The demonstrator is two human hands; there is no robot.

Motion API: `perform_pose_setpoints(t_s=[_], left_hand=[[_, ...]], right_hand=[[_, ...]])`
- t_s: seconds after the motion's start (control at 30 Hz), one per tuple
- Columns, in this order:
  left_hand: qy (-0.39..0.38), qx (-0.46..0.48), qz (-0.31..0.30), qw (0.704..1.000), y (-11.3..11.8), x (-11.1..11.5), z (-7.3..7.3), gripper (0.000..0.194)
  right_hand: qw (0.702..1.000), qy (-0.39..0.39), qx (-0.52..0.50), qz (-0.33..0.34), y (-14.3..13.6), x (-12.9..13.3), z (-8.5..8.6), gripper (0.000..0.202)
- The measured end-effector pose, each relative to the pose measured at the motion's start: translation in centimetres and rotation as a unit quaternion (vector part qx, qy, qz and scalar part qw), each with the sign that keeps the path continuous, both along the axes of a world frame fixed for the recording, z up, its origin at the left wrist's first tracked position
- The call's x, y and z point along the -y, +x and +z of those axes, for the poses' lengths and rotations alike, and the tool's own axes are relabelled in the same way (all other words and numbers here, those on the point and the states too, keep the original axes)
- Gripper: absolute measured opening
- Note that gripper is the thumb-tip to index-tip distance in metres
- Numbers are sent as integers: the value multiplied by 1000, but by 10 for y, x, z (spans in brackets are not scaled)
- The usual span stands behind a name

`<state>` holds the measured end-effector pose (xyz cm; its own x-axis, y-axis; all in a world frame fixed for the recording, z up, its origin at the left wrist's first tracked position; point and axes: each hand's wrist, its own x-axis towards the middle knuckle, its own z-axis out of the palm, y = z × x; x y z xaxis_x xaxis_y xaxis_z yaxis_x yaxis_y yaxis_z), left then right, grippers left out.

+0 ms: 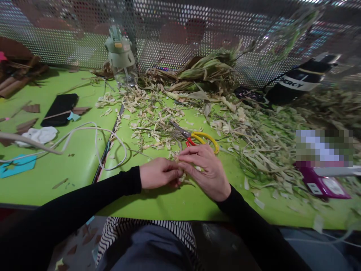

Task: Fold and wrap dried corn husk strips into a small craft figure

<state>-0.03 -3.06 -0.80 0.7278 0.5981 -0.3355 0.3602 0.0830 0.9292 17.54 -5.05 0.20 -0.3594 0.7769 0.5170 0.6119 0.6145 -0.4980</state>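
Both my hands meet over the green table (158, 205), near its front edge. My left hand (159, 173) is closed, thumb and fingers pinching a small pale plant piece (182, 176). My right hand (207, 171) touches the same piece from the other side, its fingertips pressed together around it. The fingers hide most of the piece. Just beyond my right hand lie scissors (184, 133) with open-looking blades and yellow handles, beside a red handle. Pale shavings (149, 103) are strewn around them.
A clear bottle (121, 60) and dried husks (203, 73) stand against the mesh partition. On the left are a black phone (60, 109), a white cable (97, 141) and blue paper (18, 165). Stems, a purple packet (323, 184) and a dark bottle (299, 84) are on the right.
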Motion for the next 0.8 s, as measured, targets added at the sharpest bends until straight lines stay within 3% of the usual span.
perform_pose_setpoints(t_s=[0.17,0.33,0.5,0.67,0.8], left_hand=[[-60,13,33,998,2,0,0,28],[-72,24,45,996,2,0,-3,32],[-83,45,40,995,1,0,-6,27],[-188,98,39,977,-1,-5,0,26],[-225,120,36,966,-2,-8,3,24]], right_hand=[[999,-18,-15,46,2,2,0,14],[999,-23,21,36,1,4,1,16],[997,-63,-18,40,2,4,0,10],[995,-89,-31,21,7,5,5,10],[993,-85,30,79,11,4,15,7]])
